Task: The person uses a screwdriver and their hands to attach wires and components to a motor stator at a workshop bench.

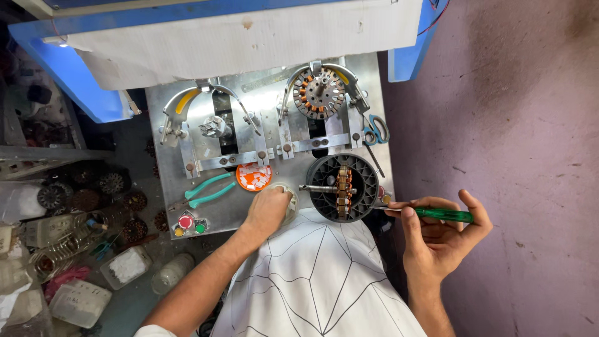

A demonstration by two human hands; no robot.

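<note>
Step in hand, as I read it: fetching a small part w/ one hand while the tool waits in the other. Left hand (268, 211) sits on top of a small clear round container (288, 201) at the near edge of the metal desk (163, 187) — fingers curled down into or over it; can't tell if they've pinched anything. Right hand (437, 236) is clamped round a green-handled screwdriver (444, 214), shaft pointing left, tip just at the right rim of the black round holder (368, 181) that carries a wound copper stator (342, 191) on a shaft.

Nearby: orange dish of white bits (253, 176) just far-left of the container, teal-handled pliers (209, 191) further left, a second stator (319, 93) clamped in the far-right fixture, blue scissors (376, 130) at the desk's right edge.

Next move prob. calls for bringing whatever the left hand picks over to the stator in the holder, then steadying the screwdriver tip vs. the windings — light touch, the copper wire looks easy to nick.
</note>
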